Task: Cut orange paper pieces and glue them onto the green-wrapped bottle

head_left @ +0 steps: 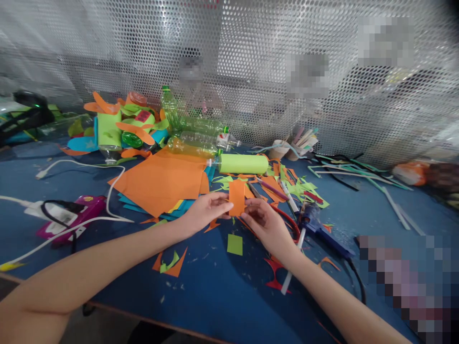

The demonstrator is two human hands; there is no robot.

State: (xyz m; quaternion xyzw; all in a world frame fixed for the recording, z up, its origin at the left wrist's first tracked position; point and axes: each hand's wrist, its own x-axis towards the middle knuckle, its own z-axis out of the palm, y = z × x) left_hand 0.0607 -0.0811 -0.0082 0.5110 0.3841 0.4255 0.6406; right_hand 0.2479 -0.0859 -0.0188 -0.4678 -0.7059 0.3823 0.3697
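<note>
Both hands meet above the middle of the blue table (215, 296). The left hand (205, 209) pinches the left edge of an orange paper rectangle (237, 197) between thumb and fingers. The right hand (267, 224) is closed on its lower right edge. The piece stands upright, clear of the surface. It looks light, thin and easily creased, and is best held by opposite edges with fingertip pressure. Orange sheets (161, 184) lie toward the far edge, and a glue gun (315, 222) rests just right of the right hand.

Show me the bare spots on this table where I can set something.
Bare blue table between the forearms, below the green square; more right of the glue gun. Crowded around the orange sheets, bottles and orange piece.
</note>
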